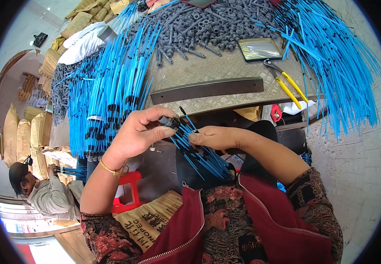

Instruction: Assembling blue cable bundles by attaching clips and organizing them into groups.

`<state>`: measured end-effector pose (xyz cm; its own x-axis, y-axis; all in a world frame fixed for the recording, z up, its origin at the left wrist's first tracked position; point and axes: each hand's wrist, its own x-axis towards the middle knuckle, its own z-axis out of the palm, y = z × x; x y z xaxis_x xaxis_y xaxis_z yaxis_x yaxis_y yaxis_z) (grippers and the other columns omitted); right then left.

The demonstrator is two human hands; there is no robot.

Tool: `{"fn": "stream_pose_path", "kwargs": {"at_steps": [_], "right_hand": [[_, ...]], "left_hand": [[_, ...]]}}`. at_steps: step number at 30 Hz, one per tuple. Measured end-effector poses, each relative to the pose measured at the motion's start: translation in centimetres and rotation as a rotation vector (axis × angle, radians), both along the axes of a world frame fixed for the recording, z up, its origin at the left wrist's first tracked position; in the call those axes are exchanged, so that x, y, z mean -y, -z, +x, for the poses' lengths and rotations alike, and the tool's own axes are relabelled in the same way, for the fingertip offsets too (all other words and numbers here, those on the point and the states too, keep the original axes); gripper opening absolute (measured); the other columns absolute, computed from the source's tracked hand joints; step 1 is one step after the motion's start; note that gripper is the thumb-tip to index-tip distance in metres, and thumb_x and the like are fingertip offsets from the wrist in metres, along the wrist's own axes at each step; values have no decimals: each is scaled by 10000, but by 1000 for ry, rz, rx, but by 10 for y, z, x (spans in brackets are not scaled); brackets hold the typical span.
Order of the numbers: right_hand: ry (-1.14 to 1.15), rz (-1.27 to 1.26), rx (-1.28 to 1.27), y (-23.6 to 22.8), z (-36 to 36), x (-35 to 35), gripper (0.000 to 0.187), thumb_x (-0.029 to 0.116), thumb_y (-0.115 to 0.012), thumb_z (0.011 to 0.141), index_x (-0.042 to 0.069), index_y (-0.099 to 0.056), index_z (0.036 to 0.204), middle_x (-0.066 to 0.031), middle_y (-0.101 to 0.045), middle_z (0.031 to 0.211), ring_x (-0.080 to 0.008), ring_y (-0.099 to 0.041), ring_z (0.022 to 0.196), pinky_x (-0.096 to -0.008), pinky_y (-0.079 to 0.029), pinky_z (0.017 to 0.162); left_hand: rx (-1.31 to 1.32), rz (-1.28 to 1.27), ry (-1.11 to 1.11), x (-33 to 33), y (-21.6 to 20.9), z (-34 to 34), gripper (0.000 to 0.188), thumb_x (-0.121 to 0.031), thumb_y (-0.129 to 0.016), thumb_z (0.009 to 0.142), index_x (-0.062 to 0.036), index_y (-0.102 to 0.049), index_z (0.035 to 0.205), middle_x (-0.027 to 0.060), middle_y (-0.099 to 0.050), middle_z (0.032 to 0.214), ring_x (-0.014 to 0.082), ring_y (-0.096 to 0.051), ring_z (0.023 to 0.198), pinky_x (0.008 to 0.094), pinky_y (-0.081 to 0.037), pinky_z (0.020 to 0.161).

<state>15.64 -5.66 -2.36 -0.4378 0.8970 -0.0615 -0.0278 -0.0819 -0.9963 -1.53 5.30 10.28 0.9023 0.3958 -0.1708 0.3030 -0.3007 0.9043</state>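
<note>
Over my lap, my left hand [134,134] pinches a dark grey ribbed plastic fitting [168,121] between thumb and fingers. Close beside it on the right, my right hand [219,137] is closed on thin blue plastic rods with black ends. One rod [186,115] with a black tip sticks up between the two hands, near the fitting. More blue rods [212,165] fan down from my right hand across my legs. Whether the upright rod touches the fitting I cannot tell; my right fingertips are partly hidden among the rods.
Grey plastic fittings [199,28] are heaped on the table [173,77]. Blue rods lie at left [111,75] and right [340,66]. A dark bar [208,90], yellow-handled pliers [291,88] and a shallow box [259,49] lie nearer. A co-worker [52,196] sits left, past a red stool [131,189].
</note>
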Motion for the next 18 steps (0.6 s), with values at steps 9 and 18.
{"fn": "stream_pose_path", "kwargs": {"at_steps": [9, 18], "right_hand": [[203, 135, 255, -13, -24, 3, 585, 561, -302, 910, 23, -530, 928, -136, -573, 792, -275, -565, 759, -364, -436, 695], [755, 497, 209, -5, -56, 24, 409, 422, -368, 930, 46, -522, 981, -175, -591, 820, -389, -567, 815, -412, -440, 725]], "left_hand": [[75, -45, -186, 14, 10, -5, 241, 6, -584, 829, 1, -547, 1067, 25, -608, 924, 69, -546, 797, 202, -454, 714], [123, -85, -169, 12, 10, -13, 236, 15, -583, 832, -19, -542, 1061, -6, -590, 876, 27, -517, 774, 175, -431, 666]]}}
